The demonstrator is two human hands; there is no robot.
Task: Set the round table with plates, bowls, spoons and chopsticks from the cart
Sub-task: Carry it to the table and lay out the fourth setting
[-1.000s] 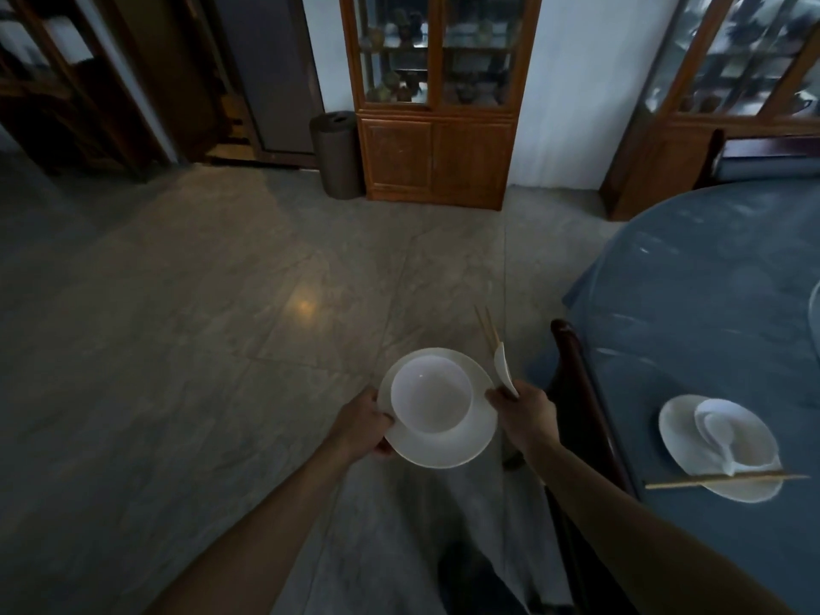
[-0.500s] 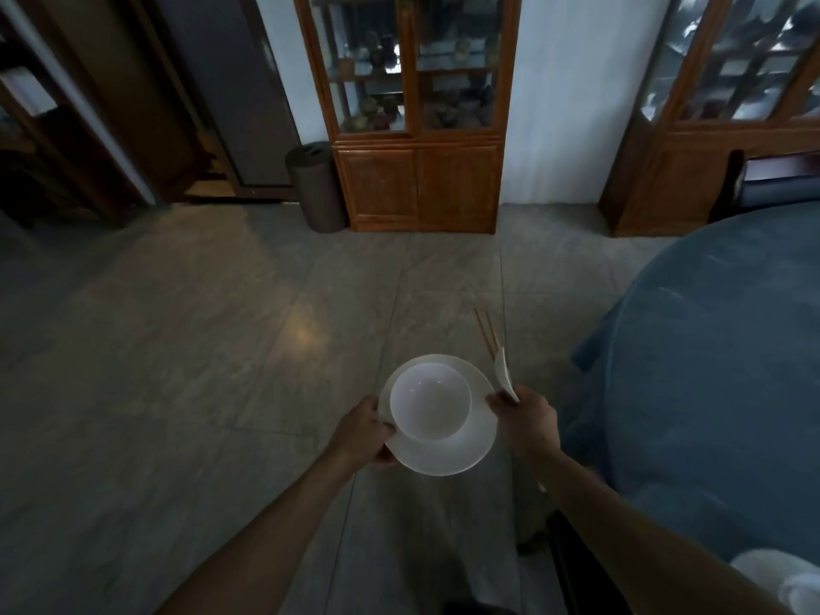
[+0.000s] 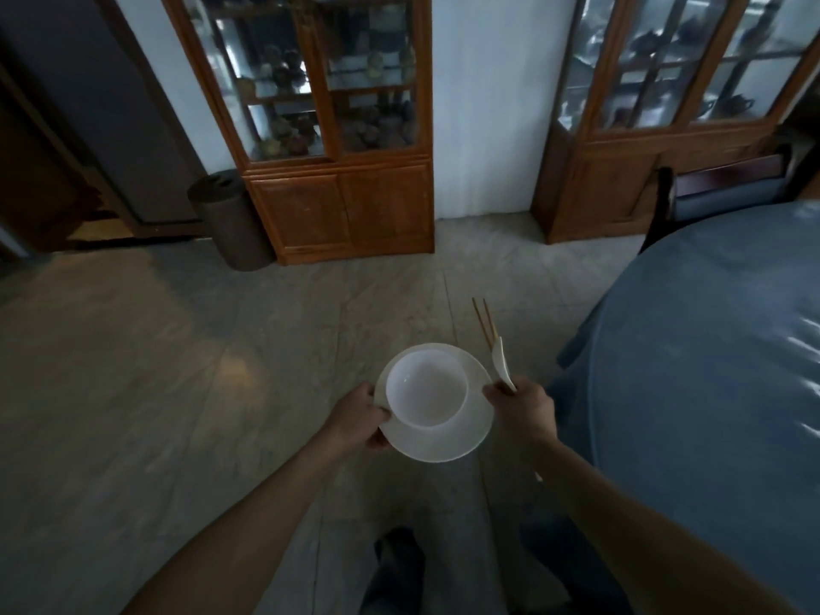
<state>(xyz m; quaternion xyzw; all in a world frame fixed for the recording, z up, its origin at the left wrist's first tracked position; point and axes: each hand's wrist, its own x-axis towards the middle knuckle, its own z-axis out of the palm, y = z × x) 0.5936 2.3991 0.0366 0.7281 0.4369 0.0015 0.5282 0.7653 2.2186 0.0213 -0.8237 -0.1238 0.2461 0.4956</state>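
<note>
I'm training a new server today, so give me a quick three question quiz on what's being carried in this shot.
1. True or false: the white bowl sits on the white plate.
2. Which hand holds the chopsticks and white spoon?
3. Multiple choice: the blue-clothed round table lies A) to the person's right, B) to the left, C) behind the cabinet.

Key: 1 true; 2 the right hand, while the left hand grips the plate's rim; 3 A.

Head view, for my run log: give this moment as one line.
left hand: holds plate with bowl | right hand: holds chopsticks, spoon | table: at right
</note>
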